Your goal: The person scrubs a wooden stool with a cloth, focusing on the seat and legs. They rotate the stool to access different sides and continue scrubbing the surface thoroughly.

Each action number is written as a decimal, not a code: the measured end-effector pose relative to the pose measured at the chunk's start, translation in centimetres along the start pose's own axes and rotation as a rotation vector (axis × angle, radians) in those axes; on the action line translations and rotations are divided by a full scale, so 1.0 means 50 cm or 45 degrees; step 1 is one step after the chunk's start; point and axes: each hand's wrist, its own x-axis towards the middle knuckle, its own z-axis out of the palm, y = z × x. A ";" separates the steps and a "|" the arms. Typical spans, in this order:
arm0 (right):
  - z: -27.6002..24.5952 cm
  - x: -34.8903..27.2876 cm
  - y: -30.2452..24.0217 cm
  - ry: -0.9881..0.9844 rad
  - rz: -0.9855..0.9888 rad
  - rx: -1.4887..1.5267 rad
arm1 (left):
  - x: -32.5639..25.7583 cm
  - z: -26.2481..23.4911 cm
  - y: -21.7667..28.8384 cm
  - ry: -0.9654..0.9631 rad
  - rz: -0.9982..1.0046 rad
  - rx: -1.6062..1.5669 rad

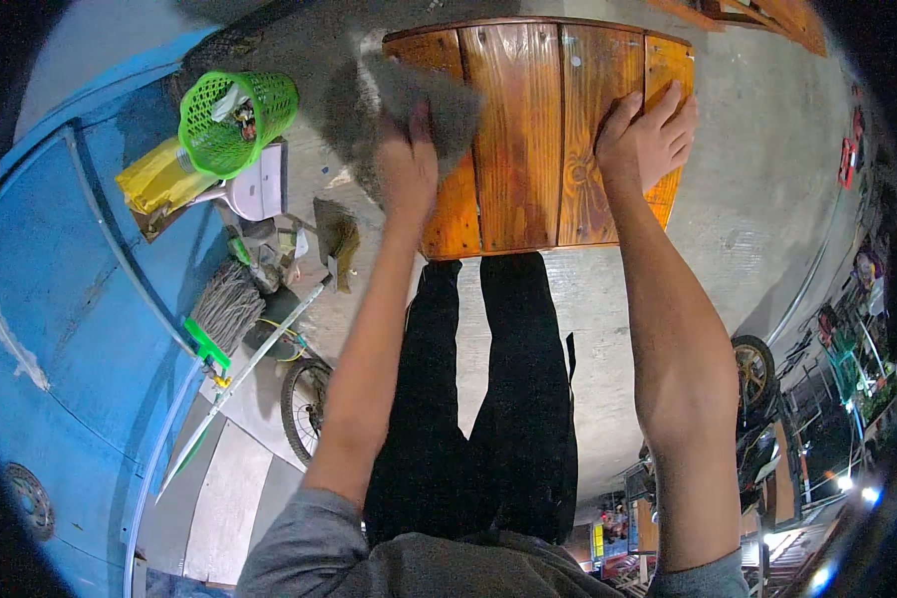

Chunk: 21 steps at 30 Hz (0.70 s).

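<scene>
Over four planks (513,130) — two hands (648,140), one holding grey cloth (448,108)

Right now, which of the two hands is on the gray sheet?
The left hand is on the blurred gray sheet; the right hand lies directly on the right side of the wooden panel.

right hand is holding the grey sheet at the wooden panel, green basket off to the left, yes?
Wrong hand: the head view shows the left hand holding the grey sheet at the wooden panel; the green basket is off to the left.
</scene>
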 end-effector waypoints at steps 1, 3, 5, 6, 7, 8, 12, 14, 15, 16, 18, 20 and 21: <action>0.000 0.003 -0.003 0.006 -0.006 0.016 | 0.058 0.010 0.001 0.092 0.157 0.048; 0.000 0.006 -0.010 0.013 -0.018 0.044 | 0.158 0.018 -0.048 0.222 0.494 0.414; 0.000 0.006 -0.019 0.022 -0.028 0.039 | 0.202 0.006 -0.101 0.277 0.849 1.055; 0.001 0.004 -0.020 0.029 -0.027 0.026 | 0.176 0.015 -0.103 0.261 0.724 0.713; 0.006 -0.001 -0.004 0.018 -0.007 0.013 | 0.112 0.030 -0.047 0.211 0.597 0.360; 0.006 -0.001 0.000 0.011 0.004 0.021 | 0.049 0.020 -0.003 0.177 0.457 0.021; 0.002 0.002 -0.003 -0.011 0.004 0.018 | -0.212 -0.002 -0.083 0.010 -0.022 0.093; -0.001 0.002 -0.006 -0.024 0.010 0.011 | -0.290 -0.005 -0.097 -0.010 -0.127 -0.021; -0.002 0.001 -0.007 -0.028 0.010 0.010 | -0.312 -0.003 -0.103 -0.015 -0.189 -0.072; -0.003 0.001 -0.007 -0.035 0.007 0.008 | -0.321 -0.001 -0.105 -0.019 -0.255 -0.123; -0.007 0.000 -0.005 -0.068 0.027 0.007 | -0.260 0.003 -0.071 0.012 -0.249 -0.069; -0.004 0.002 -0.009 -0.085 0.038 0.027 | -0.154 0.005 -0.039 0.040 -0.155 0.012; -0.005 0.004 -0.010 -0.084 0.039 0.030 | -0.087 0.004 -0.026 0.039 -0.068 0.057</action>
